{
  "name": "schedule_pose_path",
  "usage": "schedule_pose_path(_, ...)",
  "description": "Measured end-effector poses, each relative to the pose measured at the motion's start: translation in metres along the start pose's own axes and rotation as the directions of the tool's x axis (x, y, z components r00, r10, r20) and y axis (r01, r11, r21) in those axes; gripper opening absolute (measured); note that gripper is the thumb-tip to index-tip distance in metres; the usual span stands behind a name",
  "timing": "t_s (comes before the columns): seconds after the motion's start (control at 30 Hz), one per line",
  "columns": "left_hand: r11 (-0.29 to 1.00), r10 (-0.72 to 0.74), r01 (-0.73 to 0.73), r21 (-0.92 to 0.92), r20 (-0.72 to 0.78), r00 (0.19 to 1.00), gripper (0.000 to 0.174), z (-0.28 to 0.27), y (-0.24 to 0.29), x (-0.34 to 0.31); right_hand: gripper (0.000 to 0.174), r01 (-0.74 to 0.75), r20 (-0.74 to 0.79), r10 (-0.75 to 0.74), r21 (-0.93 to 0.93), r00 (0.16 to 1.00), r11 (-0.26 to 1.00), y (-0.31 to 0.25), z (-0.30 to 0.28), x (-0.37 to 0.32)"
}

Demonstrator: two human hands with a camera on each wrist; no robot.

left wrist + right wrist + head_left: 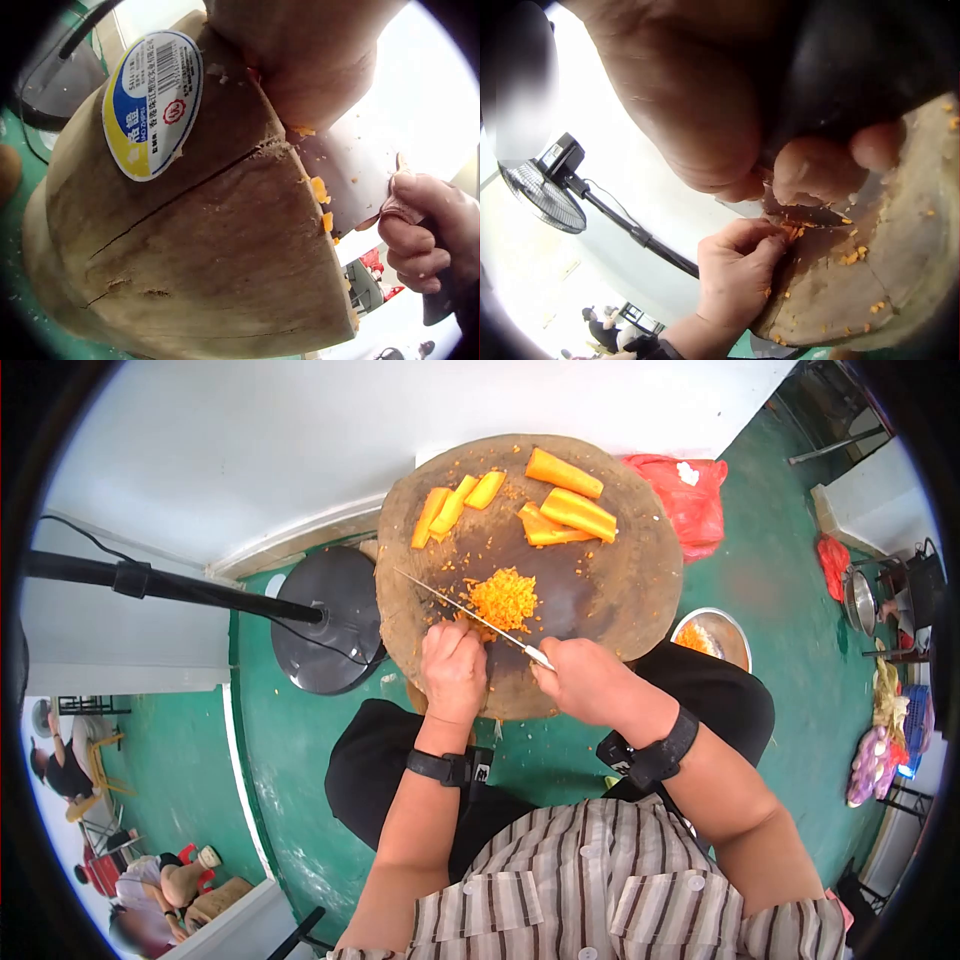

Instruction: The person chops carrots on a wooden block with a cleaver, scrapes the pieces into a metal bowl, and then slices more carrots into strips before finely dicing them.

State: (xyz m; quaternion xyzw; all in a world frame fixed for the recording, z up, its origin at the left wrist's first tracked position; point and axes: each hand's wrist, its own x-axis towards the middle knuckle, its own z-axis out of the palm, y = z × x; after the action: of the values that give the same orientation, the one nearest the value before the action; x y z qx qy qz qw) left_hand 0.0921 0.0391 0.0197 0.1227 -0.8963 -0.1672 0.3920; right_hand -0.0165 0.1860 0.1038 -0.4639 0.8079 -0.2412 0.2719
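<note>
A round wooden chopping block [645, 575] stands before me. My right hand [590, 680] grips the handle of a cleaver [349, 176], whose broad blade stands on edge across the block. Close beside the blade, my left hand [455, 668] has its fingers curled and pinches a bit of carrot [793, 232], mostly hidden by the fingers. A heap of chopped carrot [510, 595] lies just beyond the blade. Thick carrot pieces [580, 513] lie at the block's far right, with carrot slices [430, 518] at the far left.
A metal bowl [742, 638] with orange and pale bits stands on the floor right of the block. Behind it lies a red plastic bag [700, 510]. A fan's round base [305, 650] and pole [190, 595] stand left, near the white wall. Several people sit further off.
</note>
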Motion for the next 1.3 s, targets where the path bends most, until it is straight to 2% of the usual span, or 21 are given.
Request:
schedule_pose_path(0.23, 0.999, -0.020, 0.019, 0.038, 0.017, 1.000, 0.020, -0.001, 0.001, -0.003, 0.023, -0.031, 0.038, 0.028, 0.060, 0.999, 0.998, -0.008, -0.016, -0.011)
schedule_pose_path(0.37, 1.000, -0.025, 0.025, 0.007, 0.022, 0.999, 0.020, -0.003, 0.002, 0.001, 0.023, -0.012, 0.014, 0.011, 0.062, 1.000, 0.998, -0.004, 0.002, -0.001)
schedule_pose_path(0.43, 1.000, -0.027, 0.027, 0.003, 0.016, 1.000, 0.020, -0.002, 0.000, -0.001, 0.024, -0.050, 0.039, 0.046, 0.118, 0.998, 0.992, -0.007, 0.001, 0.010)
schedule_pose_path(0.57, 1.000, -0.030, 0.030, 0.011, 0.006, 1.000, 0.021, -0.001, 0.000, -0.003, 0.026, -0.033, 0.038, 0.030, 0.086, 0.999, 0.996, -0.005, -0.003, 0.011)
schedule_pose_path(0.63, 1.000, -0.030, 0.030, 0.001, -0.004, 1.000, 0.021, -0.001, 0.000, 0.001, 0.027, -0.029, 0.032, 0.024, 0.157, 0.999, 0.987, -0.006, -0.007, 0.004)
schedule_pose_path(0.67, 0.999, -0.039, 0.039, -0.013, -0.001, 0.999, 0.021, -0.003, 0.001, -0.002, 0.027, -0.031, 0.042, 0.024, 0.158, 0.999, 0.987, -0.009, -0.009, 0.002)
schedule_pose_path(0.73, 0.998, -0.056, 0.056, 0.001, 0.010, 0.998, 0.021, -0.003, 0.001, -0.004, 0.026, -0.123, 0.093, 0.111, 0.135, 0.989, 0.983, -0.015, -0.014, -0.003)
schedule_pose_path(0.83, 0.998, -0.055, 0.055, 0.010, 0.000, 0.998, 0.021, -0.002, 0.002, -0.003, 0.027, -0.061, 0.040, 0.057, 0.113, 0.998, 0.992, -0.009, 0.002, 0.001)
schedule_pose_path(1.0, 1.000, -0.028, 0.028, -0.008, -0.015, 0.999, 0.016, -0.004, 0.002, -0.001, 0.027, -0.058, 0.031, 0.056, 0.082, 0.998, 0.995, -0.009, 0.007, 0.015)
schedule_pose_path(1.07, 0.993, -0.108, 0.108, -0.044, 0.001, 0.994, 0.016, -0.007, 0.001, -0.004, 0.027, -0.019, 0.009, 0.019, 0.093, 1.000, 0.995, -0.005, 0.006, 0.015)
schedule_pose_path(1.1, 0.994, -0.104, 0.104, -0.039, -0.007, 0.995, 0.016, -0.010, 0.003, -0.005, 0.028, -0.032, 0.029, 0.028, 0.165, 0.999, 0.986, -0.003, 0.004, 0.014)
schedule_pose_path(1.17, 0.949, -0.274, 0.269, -0.163, -0.010, 0.962, 0.020, -0.016, 0.007, -0.007, 0.028, -0.046, 0.050, 0.035, 0.238, 0.998, 0.970, 0.000, -0.001, 0.011)
schedule_pose_path(1.3, 0.962, -0.238, 0.240, -0.132, 0.033, 0.971, 0.021, -0.019, 0.003, -0.009, 0.026, -0.040, 0.011, 0.038, 0.233, 0.999, 0.972, -0.002, -0.006, -0.001)
